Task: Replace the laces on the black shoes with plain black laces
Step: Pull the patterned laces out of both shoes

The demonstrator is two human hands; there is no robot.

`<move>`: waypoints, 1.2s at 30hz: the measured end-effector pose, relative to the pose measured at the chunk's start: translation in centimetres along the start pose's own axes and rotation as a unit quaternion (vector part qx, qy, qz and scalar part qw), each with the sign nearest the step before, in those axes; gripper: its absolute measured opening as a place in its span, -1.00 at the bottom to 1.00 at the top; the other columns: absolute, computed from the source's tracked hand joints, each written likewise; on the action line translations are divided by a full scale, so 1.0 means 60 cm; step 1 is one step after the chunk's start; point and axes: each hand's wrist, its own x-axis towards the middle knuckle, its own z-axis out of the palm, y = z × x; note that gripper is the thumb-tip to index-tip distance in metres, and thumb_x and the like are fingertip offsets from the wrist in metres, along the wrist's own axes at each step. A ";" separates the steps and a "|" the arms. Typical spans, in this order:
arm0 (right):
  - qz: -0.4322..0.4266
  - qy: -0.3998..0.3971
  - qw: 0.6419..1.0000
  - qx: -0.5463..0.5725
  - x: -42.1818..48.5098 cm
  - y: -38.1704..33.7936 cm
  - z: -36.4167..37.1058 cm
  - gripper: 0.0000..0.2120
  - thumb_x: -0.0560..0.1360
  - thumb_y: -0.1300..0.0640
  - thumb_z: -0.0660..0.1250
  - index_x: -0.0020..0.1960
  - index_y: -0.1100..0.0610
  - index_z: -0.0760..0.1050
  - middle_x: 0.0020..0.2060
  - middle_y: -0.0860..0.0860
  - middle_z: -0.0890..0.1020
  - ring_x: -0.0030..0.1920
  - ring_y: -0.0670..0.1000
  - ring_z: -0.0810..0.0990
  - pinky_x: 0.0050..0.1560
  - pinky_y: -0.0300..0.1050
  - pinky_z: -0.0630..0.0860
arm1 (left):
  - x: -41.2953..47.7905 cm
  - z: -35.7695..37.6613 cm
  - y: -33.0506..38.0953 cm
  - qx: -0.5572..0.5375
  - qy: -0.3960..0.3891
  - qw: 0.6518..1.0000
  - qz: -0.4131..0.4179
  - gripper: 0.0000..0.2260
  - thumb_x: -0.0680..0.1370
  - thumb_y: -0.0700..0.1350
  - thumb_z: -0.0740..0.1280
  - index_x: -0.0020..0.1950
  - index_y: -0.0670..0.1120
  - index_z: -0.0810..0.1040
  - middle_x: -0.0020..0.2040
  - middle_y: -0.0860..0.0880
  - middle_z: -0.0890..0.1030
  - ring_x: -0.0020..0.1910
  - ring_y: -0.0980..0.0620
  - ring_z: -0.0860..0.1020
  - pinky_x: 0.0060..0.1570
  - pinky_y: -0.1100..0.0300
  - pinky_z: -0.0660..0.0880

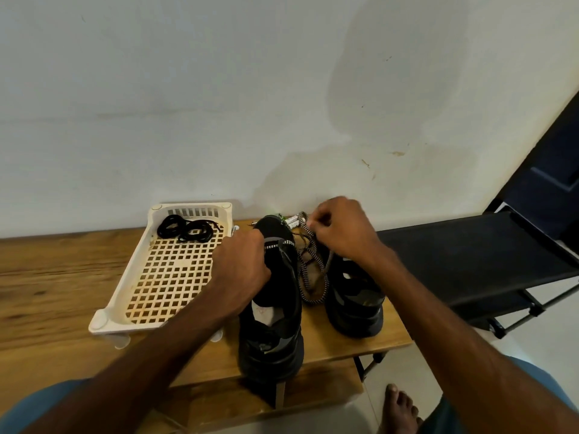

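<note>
Two black shoes stand on a wooden table, toes toward the wall: the left shoe (pixel 272 308) nearer me, the right shoe (pixel 355 296) beyond it to the right. A black-and-white patterned lace (pixel 313 270) runs from the left shoe's front eyelets and loops down between the shoes. My left hand (pixel 241 270) grips the left shoe's upper at the eyelets. My right hand (pixel 341 230) pinches the patterned lace above the right shoe's toe. Plain black laces (pixel 185 230) lie coiled at the far end of a cream plastic tray (pixel 169 277).
The wooden table (pixel 47 277) runs left along a pale wall. Small white batteries (pixel 291 220) lie by the wall behind the shoes. A black fabric rack (pixel 476 261) stands to the right. My bare foot (pixel 401 411) is on the tiled floor below.
</note>
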 end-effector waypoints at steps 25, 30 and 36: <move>-0.044 0.049 0.988 0.141 0.000 0.029 -0.082 -0.94 0.52 0.12 0.51 -0.02 0.02 0.73 -0.15 -0.17 0.75 -0.13 -0.23 0.71 0.02 -0.31 0.61 | 0.010 0.010 0.004 -0.001 -0.013 1.000 0.015 -0.78 0.49 -0.11 0.47 0.13 -0.09 0.65 0.02 -0.09 0.64 0.02 -0.11 0.65 -0.11 0.11 0.53; -0.048 -0.054 0.997 -0.010 0.013 0.025 -0.030 -0.84 0.51 0.19 0.50 0.07 0.06 0.74 -0.05 -0.03 0.76 -0.08 -0.09 0.69 0.11 -0.04 0.65 | 0.009 0.013 0.006 0.016 -0.008 1.000 0.012 -0.77 0.52 -0.08 0.47 0.15 -0.09 0.63 0.05 -0.09 0.64 0.04 -0.11 0.64 -0.12 0.13 0.51; -0.077 -0.188 0.966 -0.160 0.036 0.002 0.016 -0.86 0.49 0.22 0.51 0.04 0.09 0.73 0.04 0.03 0.71 0.01 0.04 0.68 0.10 -0.02 0.64 | 0.012 0.014 0.008 0.029 -0.013 0.999 0.008 -0.75 0.54 -0.05 0.46 0.19 -0.07 0.62 0.05 -0.08 0.64 0.06 -0.10 0.64 -0.09 0.14 0.51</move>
